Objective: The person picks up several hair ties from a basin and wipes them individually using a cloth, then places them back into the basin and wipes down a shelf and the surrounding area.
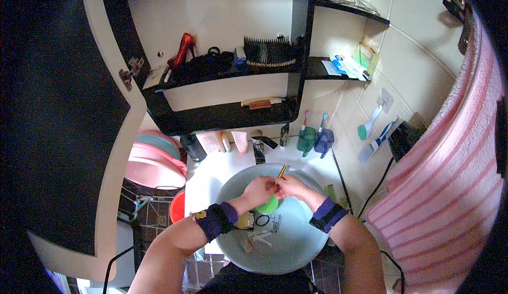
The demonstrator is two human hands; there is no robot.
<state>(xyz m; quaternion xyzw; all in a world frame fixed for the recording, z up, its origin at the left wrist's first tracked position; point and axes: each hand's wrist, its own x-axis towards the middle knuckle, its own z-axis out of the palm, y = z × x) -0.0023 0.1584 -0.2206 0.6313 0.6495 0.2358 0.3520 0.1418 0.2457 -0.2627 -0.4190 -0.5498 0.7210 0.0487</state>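
Observation:
Both my hands meet over a large pale-blue basin point(304, 236). My left hand point(259, 191) is closed, its fingertips pressed against those of my right hand; what they pinch is hidden. My right hand point(293, 186) is closed around the lower end of a thin yellow-and-black stick point(282, 170), which points up and away. Just below my left hand is a round bright-green thing point(269, 205), partly covered. In the basin lie a black ring-shaped band point(262, 220), a clear piece with dark print point(275, 222), a yellowish dark-edged piece point(245, 221) and several small white pieces point(262, 238).
An open cabinet door point(114, 188) hangs at the left. Black shelves point(222, 120) above hold a comb point(269, 53) and a red shoe-shaped thing point(183, 49). Toothbrush cups point(306, 141) and bottles line the counter point(203, 185). A pink towel point(434, 188) hangs at right.

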